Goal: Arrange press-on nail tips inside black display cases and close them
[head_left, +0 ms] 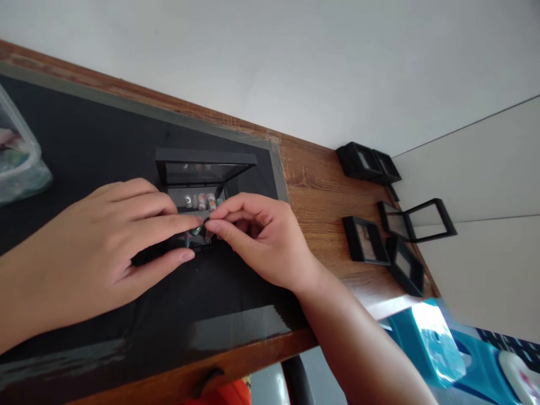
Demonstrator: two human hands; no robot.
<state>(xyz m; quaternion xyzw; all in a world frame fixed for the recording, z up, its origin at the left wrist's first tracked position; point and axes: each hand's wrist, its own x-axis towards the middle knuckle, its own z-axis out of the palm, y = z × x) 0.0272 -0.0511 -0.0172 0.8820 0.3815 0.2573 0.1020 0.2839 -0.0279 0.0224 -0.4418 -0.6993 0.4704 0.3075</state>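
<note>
A black hinged display case [206,157] stands with its clear lid raised on the dark mat [105,124]. Several small press-on nails [202,201] sit in a row in its base, some clear and some patterned. More nails, greenish and dark, show partly in the front of the base, under my fingers. My left hand [126,230] reaches over the case's left side, fingers stretched out and thumb apart, its index fingertip touching near the right fingertips. My right hand [261,236] is closed in a pinch over the base; the small dark thing between its fingertips is mostly hidden.
A clear plastic tub [21,157] with colourful contents stands at the left. On the wooden tabletop [312,185] to the right are several black display cases [366,241], one standing open [430,219]. Below the table's right end is a blue plastic object [422,337]. A pale wall runs behind.
</note>
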